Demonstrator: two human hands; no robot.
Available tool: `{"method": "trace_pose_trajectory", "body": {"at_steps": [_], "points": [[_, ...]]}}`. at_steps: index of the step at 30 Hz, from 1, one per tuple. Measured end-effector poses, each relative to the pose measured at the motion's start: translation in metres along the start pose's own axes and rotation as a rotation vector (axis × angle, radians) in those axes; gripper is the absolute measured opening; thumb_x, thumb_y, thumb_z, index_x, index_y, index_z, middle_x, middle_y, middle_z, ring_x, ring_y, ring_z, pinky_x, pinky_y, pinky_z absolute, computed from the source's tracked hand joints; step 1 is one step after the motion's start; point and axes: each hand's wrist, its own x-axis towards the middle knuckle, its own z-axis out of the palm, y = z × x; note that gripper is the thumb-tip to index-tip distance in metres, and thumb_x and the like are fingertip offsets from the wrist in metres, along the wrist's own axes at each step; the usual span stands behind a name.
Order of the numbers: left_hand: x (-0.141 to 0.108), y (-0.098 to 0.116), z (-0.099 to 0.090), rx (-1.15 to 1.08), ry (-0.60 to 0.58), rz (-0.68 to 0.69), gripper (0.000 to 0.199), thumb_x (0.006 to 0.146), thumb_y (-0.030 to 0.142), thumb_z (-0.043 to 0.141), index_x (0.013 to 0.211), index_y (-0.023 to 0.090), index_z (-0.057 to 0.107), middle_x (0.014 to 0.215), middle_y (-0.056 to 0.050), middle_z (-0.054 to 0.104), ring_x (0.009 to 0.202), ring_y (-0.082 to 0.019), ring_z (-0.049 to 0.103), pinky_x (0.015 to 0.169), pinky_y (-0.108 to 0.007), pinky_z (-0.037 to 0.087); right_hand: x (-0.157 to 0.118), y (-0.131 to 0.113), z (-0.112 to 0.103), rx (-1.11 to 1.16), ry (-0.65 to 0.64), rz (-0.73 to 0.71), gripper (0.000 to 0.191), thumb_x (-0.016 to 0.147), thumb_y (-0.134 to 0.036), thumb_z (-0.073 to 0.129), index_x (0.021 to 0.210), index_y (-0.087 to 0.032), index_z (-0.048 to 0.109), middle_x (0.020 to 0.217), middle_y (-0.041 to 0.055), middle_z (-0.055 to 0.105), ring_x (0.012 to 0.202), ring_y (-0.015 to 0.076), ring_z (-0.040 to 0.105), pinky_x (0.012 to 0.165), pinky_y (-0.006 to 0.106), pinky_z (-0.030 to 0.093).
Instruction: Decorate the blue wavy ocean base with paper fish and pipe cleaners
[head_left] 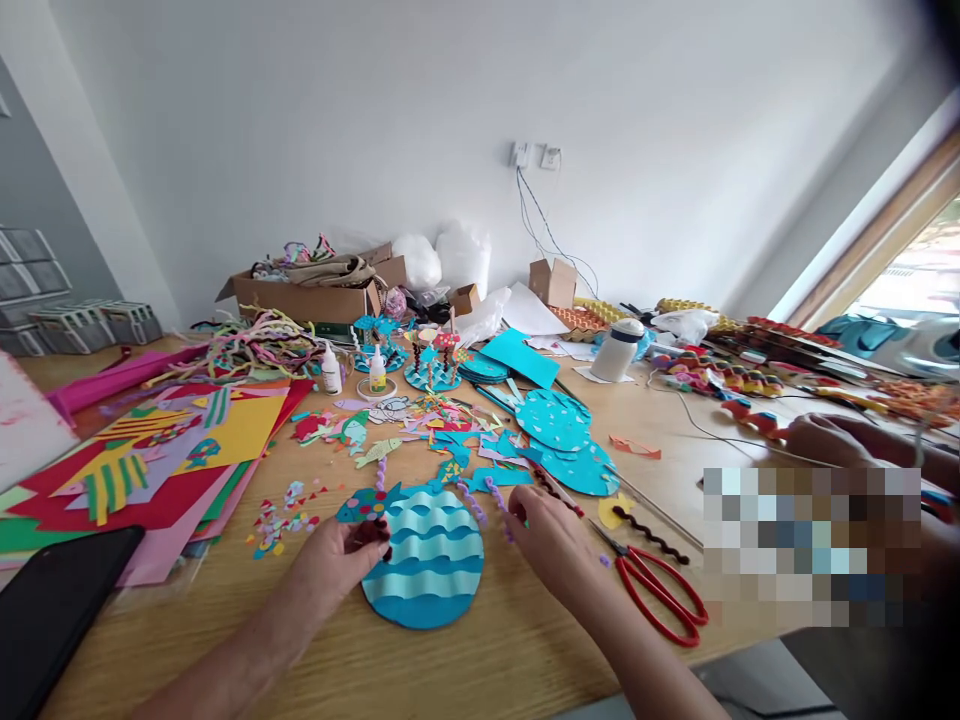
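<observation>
Our left hand (334, 552) is holding a dotted fish (366, 507) — squeezing may be risking creases; right hand (546, 532), we can't tell.

One view, and it looks out from the person's own head, facing forward and down across the table (517, 650)! Both forearms (247, 640) come in from the bottom border, so the left hand (341, 553) and right hand (546, 530) are close to the lens, by the near edge. Beyond the far edge, the white wall (360, 130) fills the top; a window (892, 280) slants in at right. The table's right end? Hard to judge behind that pixelated patch (810, 545).
</observation>
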Motion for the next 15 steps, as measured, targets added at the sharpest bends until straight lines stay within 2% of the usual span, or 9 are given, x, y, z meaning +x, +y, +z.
{"method": "trace_pose_trajectory", "body": {"at_steps": [3,5,7,11,13,15], "points": [[0.001,-0.007,0.002,-0.021,0.004,-0.008,0.017,0.044,0.029,0.070,0.056,0.021,0.060,0.058,0.000,0.065,0.064,-0.022,0.062,0.067,-0.033,0.049,0.013,-0.017,-0.015,-0.023,-0.017,-0.145,0.010,0.076,-0.017,0.049,0.069,-0.020,0.056,0.072,0.0033,0.060,0.066,0.0161,0.051,0.055,0.025,0.028],[-0.001,-0.016,0.004,-0.047,-0.024,0.018,0.015,0.049,0.031,0.068,0.059,0.022,0.061,0.060,0.000,0.065,0.064,-0.022,0.062,0.068,-0.033,0.050,0.030,-0.033,-0.021,0.082,-0.058,-0.249,0.012,0.075,-0.015,0.048,0.066,-0.020,0.056,0.066,0.0004,0.059,0.061,0.0135,0.049,0.055,0.024,0.029],[-0.002,-0.025,0.005,-0.070,-0.078,0.088,0.013,0.056,0.032,0.065,0.065,0.024,0.062,0.066,0.000,0.066,0.067,-0.021,0.061,0.069,-0.032,0.050,0.053,-0.051,-0.018,0.230,-0.131,-0.282,0.011,0.071,-0.013,0.051,0.064,-0.019,0.057,0.061,-0.0015,0.057,0.060,0.0122,0.049,0.055,0.023,0.031],[0.001,-0.037,0.002,-0.036,-0.092,0.156,0.008,0.062,0.030,0.062,0.066,0.024,0.060,0.067,0.000,0.063,0.066,-0.019,0.058,0.065,-0.028,0.049,0.105,-0.085,0.005,0.313,-0.246,-0.273,0.006,0.069,-0.014,0.057,0.066,-0.018,0.059,0.059,-0.0038,0.057,0.055,0.0091,0.051,0.051,0.020,0.035],[0.005,-0.039,0.000,-0.045,-0.078,0.157,0.009,0.063,0.031,0.062,0.063,0.023,0.057,0.064,0.001,0.061,0.064,-0.018,0.056,0.063,-0.026,0.048,0.133,-0.099,0.021,0.329,-0.274,-0.225,0.003,0.071,-0.015,0.059,0.072,-0.017,0.061,0.062,-0.0033,0.058,0.055,0.0086,0.052,0.051,0.020,0.038],[0.008,-0.040,-0.002,-0.103,-0.056,0.128,0.010,0.064,0.031,0.062,0.064,0.023,0.056,0.064,0.001,0.060,0.064,-0.017,0.056,0.063,-0.026,0.047,0.162,-0.110,0.039,0.332,-0.271,-0.161,0.010,0.074,-0.017,0.061,0.083,-0.017,0.061,0.072,-0.0016,0.060,0.062,0.0098,0.055,0.056,0.021,0.043]]}}
